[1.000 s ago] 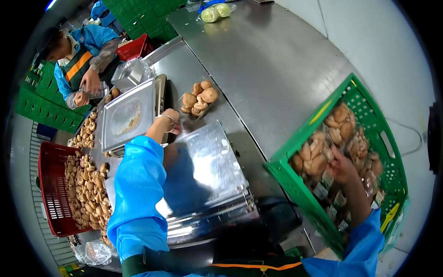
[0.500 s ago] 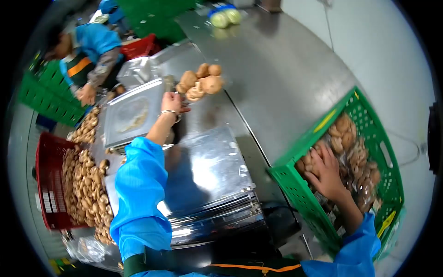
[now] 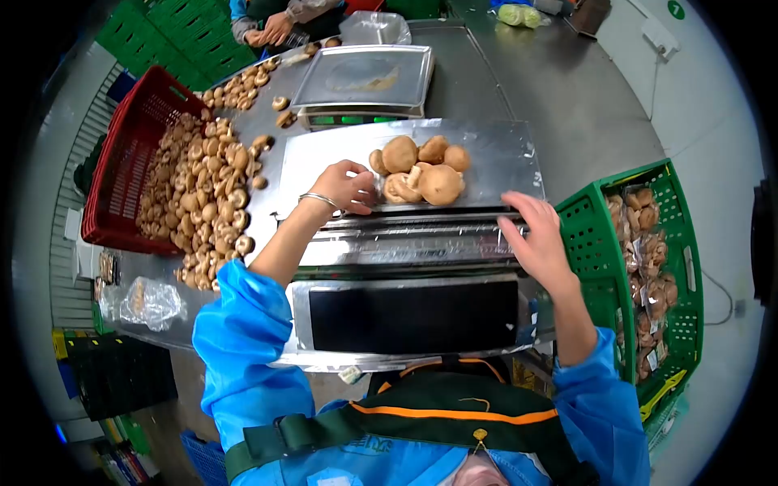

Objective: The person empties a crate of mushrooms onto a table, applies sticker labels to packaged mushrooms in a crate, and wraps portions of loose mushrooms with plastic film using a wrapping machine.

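A group of shiitake mushrooms (image 3: 440, 185) sits on the metal plate (image 3: 506, 162) of a wrapping machine in front of me; whether a clear tray lies under them I cannot tell. Just left of the group is my left hand (image 3: 344, 188), with a bangle at the wrist. Its fingers are curved and apart, with nothing visible between them. My right hand (image 3: 535, 239) hovers at the machine's right end, thumb and fingers spread, holding nothing. Between my hands and body runs the machine's front, with a dark panel (image 3: 413, 317).
Behind the plate stands a scale (image 3: 365, 77). A red crate (image 3: 121, 190) spills loose mushrooms (image 3: 207, 186) at left. At right, a green crate (image 3: 596, 235) holds bagged mushrooms (image 3: 648, 251). A co-worker's hands (image 3: 275, 31) are at the far side. Crumpled plastic (image 3: 152, 304) lies front left.
The mushroom group has moved from beside the scale onto the metal plate, with my left hand alongside. My right hand has left the green crate for the machine. My view has turned.
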A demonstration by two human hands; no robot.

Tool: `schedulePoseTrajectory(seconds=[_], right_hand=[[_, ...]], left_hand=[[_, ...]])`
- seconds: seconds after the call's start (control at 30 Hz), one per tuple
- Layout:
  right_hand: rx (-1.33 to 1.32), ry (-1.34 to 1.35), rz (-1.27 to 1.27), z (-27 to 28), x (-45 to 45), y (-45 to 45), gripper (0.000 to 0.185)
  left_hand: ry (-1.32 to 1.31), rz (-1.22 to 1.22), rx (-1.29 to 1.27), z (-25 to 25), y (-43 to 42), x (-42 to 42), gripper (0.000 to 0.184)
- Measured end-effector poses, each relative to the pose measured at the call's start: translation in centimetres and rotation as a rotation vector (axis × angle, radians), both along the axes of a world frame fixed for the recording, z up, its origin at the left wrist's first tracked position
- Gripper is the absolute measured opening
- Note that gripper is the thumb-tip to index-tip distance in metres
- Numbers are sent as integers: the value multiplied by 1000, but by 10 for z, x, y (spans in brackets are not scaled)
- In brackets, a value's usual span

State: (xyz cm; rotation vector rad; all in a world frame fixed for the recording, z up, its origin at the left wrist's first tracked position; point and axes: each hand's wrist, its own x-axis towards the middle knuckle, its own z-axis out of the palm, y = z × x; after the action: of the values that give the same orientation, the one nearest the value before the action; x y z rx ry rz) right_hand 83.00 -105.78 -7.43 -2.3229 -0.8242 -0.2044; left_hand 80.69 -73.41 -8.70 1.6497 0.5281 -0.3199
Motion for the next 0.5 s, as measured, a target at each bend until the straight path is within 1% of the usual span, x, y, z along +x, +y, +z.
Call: schedulePoseTrajectory(seconds=[0.03, 0.07, 0.1, 0.13, 0.17, 0.2, 0.23, 0.3, 0.33, 0.37, 0.43, 0.47, 0.5], right_hand=[[-3, -37, -67, -9, -3, 10, 29], [-55, -36, -128, -14, -6, 9, 27], [-84, -60, -201, -15, -11, 2, 25], [-246, -42, -286, -17, -17, -9, 27], [-402, -30, -370, -18, -20, -16, 29], [-545, 7, -387, -25, -22, -15, 35], [-589, -129, -376, -40, -23, -9, 38], [-569, 9, -296, -33, -22, 17, 37], [-455, -79, -228, -52, -14, 17, 30], [-312, 93, -208, -48, -14, 13, 27], [-25, 433, -162, -40, -20, 0, 20], [280, 860, -197, -29, -32, -11, 17], [593, 1281, -233, -15, -49, -25, 16]], left_hand=[[-46, -30, 107, -1, 2, -18, 42], [-114, -85, 424, 7, 2, -41, 51], [-183, -60, 800, 16, -1, -73, 53], [-485, -74, 1326, 7, 5, -105, 51], [-391, -20, 1548, 13, -2, -126, 46], [-317, -67, 1602, 1, -1, -133, 43], [-236, -113, 1652, -16, 0, -141, 40], [-254, -62, 1505, -34, -4, -127, 43], [-259, -82, 1444, -37, -5, -118, 39], [-356, -98, 1276, -47, 1, -111, 33], [-288, 30, 804, -28, 5, -116, 27], [-386, 108, 444, -31, 17, -133, 23], [-87, 204, -90, -14, 24, -152, 21]])
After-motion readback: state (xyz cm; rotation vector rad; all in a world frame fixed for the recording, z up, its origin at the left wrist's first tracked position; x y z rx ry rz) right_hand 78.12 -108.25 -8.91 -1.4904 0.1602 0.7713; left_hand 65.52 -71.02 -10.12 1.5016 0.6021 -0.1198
